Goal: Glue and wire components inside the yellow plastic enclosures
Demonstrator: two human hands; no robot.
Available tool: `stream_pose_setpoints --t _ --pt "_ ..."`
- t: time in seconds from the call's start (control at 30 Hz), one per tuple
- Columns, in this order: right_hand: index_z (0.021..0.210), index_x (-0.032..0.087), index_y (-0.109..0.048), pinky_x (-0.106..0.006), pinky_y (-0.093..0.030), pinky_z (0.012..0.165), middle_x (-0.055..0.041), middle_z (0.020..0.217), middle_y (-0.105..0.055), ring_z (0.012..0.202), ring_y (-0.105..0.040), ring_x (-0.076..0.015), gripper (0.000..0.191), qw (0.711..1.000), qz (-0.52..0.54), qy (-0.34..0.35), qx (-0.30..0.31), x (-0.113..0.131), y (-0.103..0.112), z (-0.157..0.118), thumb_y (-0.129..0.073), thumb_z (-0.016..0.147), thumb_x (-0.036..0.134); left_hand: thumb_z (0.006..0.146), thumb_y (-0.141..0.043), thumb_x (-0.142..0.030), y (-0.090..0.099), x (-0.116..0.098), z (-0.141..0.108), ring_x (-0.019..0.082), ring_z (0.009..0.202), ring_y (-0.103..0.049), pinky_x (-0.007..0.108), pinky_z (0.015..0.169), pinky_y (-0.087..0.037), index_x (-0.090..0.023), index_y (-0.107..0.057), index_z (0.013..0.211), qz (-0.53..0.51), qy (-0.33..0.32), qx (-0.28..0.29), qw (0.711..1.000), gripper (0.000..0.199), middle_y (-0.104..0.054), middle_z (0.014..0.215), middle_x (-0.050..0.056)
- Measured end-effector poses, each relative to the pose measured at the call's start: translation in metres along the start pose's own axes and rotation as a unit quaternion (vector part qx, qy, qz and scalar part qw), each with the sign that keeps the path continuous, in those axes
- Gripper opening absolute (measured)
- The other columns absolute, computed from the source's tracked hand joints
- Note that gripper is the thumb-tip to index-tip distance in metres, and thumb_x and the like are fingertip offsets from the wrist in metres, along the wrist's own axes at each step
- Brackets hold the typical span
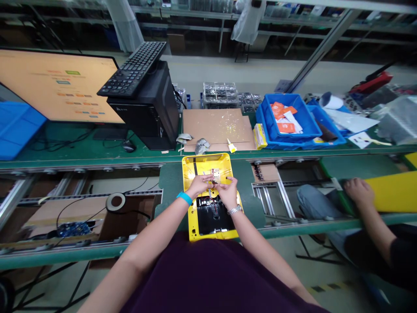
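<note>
A yellow casing (192,224) lies opened in two halves on a green mat (170,184), with black parts and wires in the nearer half. Over the farther half, my left hand (199,185) has its fingers closed at a small connector with thin wires. My right hand (229,192) meets it from the right, thumb and finger pinched on the dark and red wires. Both hands nearly touch at the middle of the casing. The fingertips hide part of the wires and the exact grip is small to see.
Behind the casing are cardboard (211,126), a small glue bottle (231,146) and crumpled cloth (202,146). Blue bins (291,130) stand at back right, a computer tower (143,117) at back left. A tape roll (115,202) lies left. Another person's hand (359,191) rests at right.
</note>
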State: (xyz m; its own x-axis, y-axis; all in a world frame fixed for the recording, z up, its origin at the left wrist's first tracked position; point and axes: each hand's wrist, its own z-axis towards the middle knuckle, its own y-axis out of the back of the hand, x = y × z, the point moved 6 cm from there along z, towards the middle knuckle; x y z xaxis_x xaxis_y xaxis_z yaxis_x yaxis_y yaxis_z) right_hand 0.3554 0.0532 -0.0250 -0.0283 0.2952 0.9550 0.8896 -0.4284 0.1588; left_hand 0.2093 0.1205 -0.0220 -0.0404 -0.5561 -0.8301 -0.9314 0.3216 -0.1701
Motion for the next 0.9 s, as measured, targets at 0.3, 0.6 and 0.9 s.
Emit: stream_pose_setpoints --t 0.3,0.6,0.9 --pt "0.138 0.019 -0.038 -0.037 -0.056 0.069 -0.0039 0.082 -0.075 0.069 -0.071 -0.0267 0.067 0.978 -0.183 0.096 0.02 0.037 0.001 -0.013 -0.067 0.079 0.029 0.063 -0.072 0.005 -0.003 0.001 0.007 0.016 0.085 -0.071 0.025 0.078 -0.056 -0.011 -0.047 0.151 0.062 -0.013 -0.036 0.997 0.093 -0.073 0.074 -0.001" --pt "0.154 0.023 -0.029 -0.03 -0.048 0.053 -0.0046 0.1 -0.072 0.049 -0.057 -0.0154 0.071 0.963 -0.196 0.167 -0.074 0.073 0.054 -0.007 -0.056 0.089 0.029 0.056 -0.08 -0.001 0.0 0.002 0.013 0.016 0.073 -0.068 0.025 0.071 -0.054 -0.01 -0.052 0.147 0.139 0.015 -0.026 0.99 0.096 -0.072 0.073 -0.001" --pt "0.151 0.023 -0.032 -0.027 -0.049 0.054 -0.0034 0.098 -0.066 0.053 -0.053 -0.0121 0.074 0.972 -0.107 0.161 -0.13 0.067 0.093 -0.011 -0.064 0.086 0.035 0.042 -0.088 -0.011 -0.001 -0.009 0.032 0.023 0.08 -0.071 0.026 0.07 -0.054 -0.017 -0.08 0.089 0.243 0.03 0.006 0.97 0.047 -0.076 0.082 0.003"
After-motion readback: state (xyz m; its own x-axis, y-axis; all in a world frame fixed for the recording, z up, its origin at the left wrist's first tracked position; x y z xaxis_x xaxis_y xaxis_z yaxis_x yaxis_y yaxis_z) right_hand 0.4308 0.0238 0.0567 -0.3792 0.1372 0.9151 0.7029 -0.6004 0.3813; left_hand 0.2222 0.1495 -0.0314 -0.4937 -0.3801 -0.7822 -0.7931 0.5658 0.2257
